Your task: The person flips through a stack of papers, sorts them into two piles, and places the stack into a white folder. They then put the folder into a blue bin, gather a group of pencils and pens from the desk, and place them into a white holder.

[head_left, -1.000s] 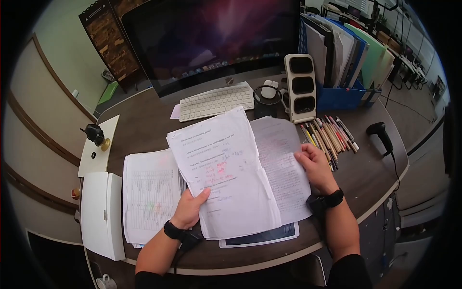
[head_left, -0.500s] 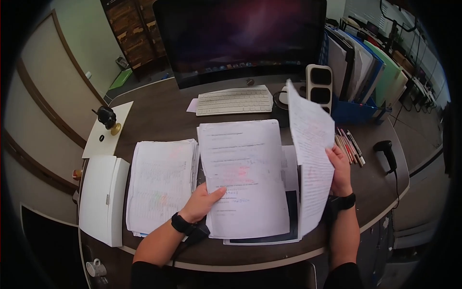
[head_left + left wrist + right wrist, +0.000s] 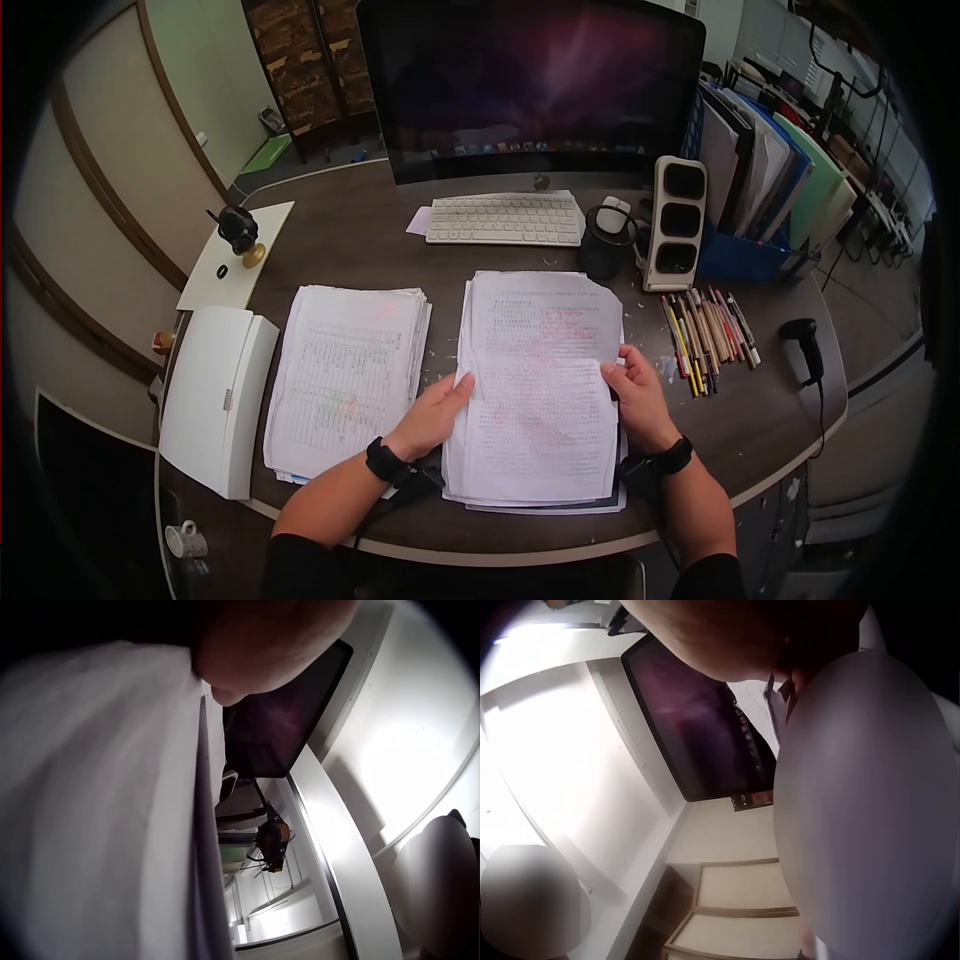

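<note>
A stack of printed sheets (image 3: 540, 430) with red handwriting on top lies in front of me. My left hand (image 3: 432, 415) holds its left edge, thumb on top. On the opposite edge my right hand (image 3: 645, 400) pinches the top sheets between thumb and fingers. The top page is creased across, and its upper right corner is cut or folded. Below it the edges of other sheets stick out. In the left wrist view the paper (image 3: 105, 802) fills the left side, under the hand (image 3: 270, 645). A second pile of papers (image 3: 345, 385) lies left of my left hand.
Beyond the papers stand a white keyboard (image 3: 505, 220), a monitor (image 3: 540, 90) and a black mesh cup (image 3: 600, 262). To the right are pens and pencils (image 3: 710, 335), a barcode scanner (image 3: 800, 345) and a blue file holder (image 3: 740, 258). A white box-like device (image 3: 205, 400) sits at the left edge.
My right hand has turned a sheet over and brought it leftward onto the stack. A different page with red marks now lies on top. The left hand keeps its hold.
</note>
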{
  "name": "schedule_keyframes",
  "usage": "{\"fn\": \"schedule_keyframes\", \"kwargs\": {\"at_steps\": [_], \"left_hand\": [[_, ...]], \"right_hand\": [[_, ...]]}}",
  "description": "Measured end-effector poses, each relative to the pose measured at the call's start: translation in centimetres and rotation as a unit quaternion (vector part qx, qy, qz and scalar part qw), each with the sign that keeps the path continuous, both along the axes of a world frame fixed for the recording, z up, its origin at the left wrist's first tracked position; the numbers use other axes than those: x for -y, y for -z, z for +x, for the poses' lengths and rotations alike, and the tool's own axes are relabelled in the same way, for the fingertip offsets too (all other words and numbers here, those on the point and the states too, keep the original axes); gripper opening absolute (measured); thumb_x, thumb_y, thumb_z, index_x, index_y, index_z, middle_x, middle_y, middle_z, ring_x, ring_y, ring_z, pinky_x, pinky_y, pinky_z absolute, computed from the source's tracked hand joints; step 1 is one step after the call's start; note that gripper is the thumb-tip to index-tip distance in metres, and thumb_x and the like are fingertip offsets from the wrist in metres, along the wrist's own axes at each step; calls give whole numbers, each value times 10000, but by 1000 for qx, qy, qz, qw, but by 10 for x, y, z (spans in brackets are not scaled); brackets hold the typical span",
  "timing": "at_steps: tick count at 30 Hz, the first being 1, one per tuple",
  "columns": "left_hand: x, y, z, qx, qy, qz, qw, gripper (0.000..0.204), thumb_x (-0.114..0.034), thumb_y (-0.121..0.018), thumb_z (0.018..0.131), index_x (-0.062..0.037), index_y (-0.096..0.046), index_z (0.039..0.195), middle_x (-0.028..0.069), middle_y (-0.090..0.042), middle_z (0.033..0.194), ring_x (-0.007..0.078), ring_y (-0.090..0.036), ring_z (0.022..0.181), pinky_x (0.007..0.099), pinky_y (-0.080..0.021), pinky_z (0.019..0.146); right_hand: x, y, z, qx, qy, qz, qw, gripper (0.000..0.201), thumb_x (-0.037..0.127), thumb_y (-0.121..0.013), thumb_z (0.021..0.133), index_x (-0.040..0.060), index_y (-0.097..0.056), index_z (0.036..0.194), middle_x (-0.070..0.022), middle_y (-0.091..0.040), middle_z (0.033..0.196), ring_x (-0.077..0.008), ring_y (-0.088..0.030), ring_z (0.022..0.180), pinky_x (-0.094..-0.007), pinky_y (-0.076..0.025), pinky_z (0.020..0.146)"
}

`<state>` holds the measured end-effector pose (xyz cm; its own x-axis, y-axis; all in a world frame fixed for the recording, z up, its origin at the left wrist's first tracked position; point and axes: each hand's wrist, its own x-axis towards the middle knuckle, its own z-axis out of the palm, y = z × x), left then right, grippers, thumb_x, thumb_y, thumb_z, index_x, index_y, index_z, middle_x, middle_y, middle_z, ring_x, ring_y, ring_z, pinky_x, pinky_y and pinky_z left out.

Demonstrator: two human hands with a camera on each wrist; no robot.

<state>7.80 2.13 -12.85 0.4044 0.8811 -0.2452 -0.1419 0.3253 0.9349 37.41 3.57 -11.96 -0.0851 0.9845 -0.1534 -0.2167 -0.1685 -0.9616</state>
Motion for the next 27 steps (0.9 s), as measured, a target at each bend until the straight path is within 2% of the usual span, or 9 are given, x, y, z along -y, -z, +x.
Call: {"fn": "schedule_keyframes", "kwargs": {"at_steps": [3,8,13,17,20,27], "left_hand": [[0,-3,1,-5,9,3,1000,447,-289,-394,1067,24,-436,1382,94,-574,1285,133,-546,1139,284,-431,991],[0,-6,0,-2,33,2,999,419,-236,-438,1052,20,-430,1384,96,-568,1293,143,-541,1150,302,-431,1002],[-1,-3,-3,-28,61,17,998,387,-151,-511,1014,27,-445,1352,96,-579,1273,146,-556,1137,302,-446,990],[-1,-4,-2,-27,64,23,997,397,-156,-545,1002,26,-440,1339,96,-584,1274,144,-570,1134,305,-465,979],[-1,-8,-1,-32,55,13,998,401,-147,-549,999,22,-436,1344,96,-586,1269,140,-568,1132,303,-462,980],[0,-8,0,-40,66,29,997,415,-136,-560,992,20,-426,1351,98,-580,1281,146,-561,1146,309,-451,995]], "right_hand": [[-1,9,-2,-38,-19,-25,999,255,89,-507,994,8,-467,1232,-32,-674,889,-52,-576,741,-222,-452,665],[0,8,-3,28,-57,5,998,241,78,-508,991,24,-471,1223,-5,-655,854,-43,-535,681,-216,-426,621],[-2,6,0,64,-59,-4,996,225,74,-506,989,23,-487,1208,5,-641,823,-36,-527,661,-209,-423,606],[1,0,1,105,-85,-35,990,214,75,-504,989,22,-506,1196,16,-620,789,-31,-525,641,-197,-418,567],[0,6,2,97,-103,-26,990,218,80,-503,990,24,-512,1200,22,-603,773,-31,-517,615,-195,-409,530],[0,5,2,125,-106,-33,986,257,94,-528,981,14,-498,1224,8,-605,798,-42,-526,620,-208,-428,536]]}}
